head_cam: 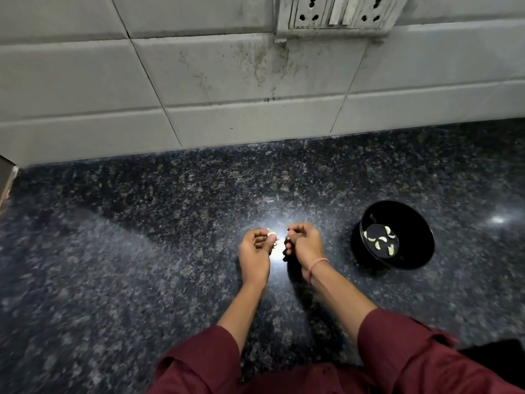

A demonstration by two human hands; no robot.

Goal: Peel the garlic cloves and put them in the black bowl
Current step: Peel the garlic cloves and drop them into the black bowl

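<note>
We see left hand (254, 251) pinching small pale garlic clove (272, 233) at its fingertips; the clove's long axis is too small to tell. Right hand (304, 243) curled, grip unclear. Round black bowl (414, 223) at 3 o'clock of hands holds peeled white cloves (382, 240).

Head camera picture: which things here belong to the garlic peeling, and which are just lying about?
Part of the job: left hand pinching a garlic clove; right hand, fingers curled; black bowl holding peeled cloves.
Just there: wall sockets; dark box at the left edge; wrist thread.
</note>
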